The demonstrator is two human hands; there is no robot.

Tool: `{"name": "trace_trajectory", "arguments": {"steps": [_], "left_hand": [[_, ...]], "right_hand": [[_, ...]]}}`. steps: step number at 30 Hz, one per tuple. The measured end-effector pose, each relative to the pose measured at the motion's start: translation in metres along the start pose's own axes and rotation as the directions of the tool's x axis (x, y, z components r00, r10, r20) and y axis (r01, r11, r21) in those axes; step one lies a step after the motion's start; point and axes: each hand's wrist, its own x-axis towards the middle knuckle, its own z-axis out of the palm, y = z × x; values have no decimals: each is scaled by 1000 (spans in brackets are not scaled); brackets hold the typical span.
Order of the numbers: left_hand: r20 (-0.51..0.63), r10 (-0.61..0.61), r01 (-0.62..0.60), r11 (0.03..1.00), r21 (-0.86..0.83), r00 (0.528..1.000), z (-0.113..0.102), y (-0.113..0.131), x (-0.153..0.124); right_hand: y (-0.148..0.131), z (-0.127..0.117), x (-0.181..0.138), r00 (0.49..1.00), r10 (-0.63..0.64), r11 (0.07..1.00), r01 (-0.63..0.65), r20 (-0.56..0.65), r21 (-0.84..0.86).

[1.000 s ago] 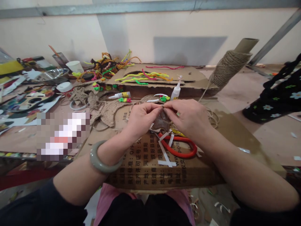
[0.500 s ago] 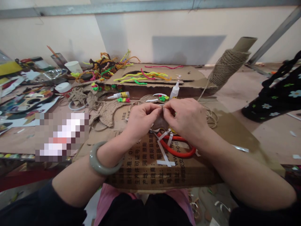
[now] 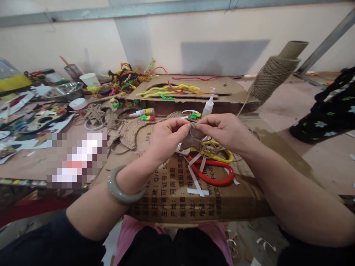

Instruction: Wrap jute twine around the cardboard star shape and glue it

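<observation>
Cardboard is bearing a red loop; beyond that loop, a brown star is sitting between left hand — pinching its edge — and right hand, pinching, hold unclear.

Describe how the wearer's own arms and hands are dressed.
The left hand and right hand are both ungloved. A smooth, rounded grey-green bangle circles the left forearm above the wrist; none shows on the right. Dark sleeves end well short of both wrists.
</observation>
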Motion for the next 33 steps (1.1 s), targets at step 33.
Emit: {"name": "trace_trajectory", "arguments": {"steps": [33], "left_hand": [[-6,-83,83,996,-24,996,0,-1,2]], "right_hand": [[-4,11,-2,999,-32,995,27,-44,-101]]}}
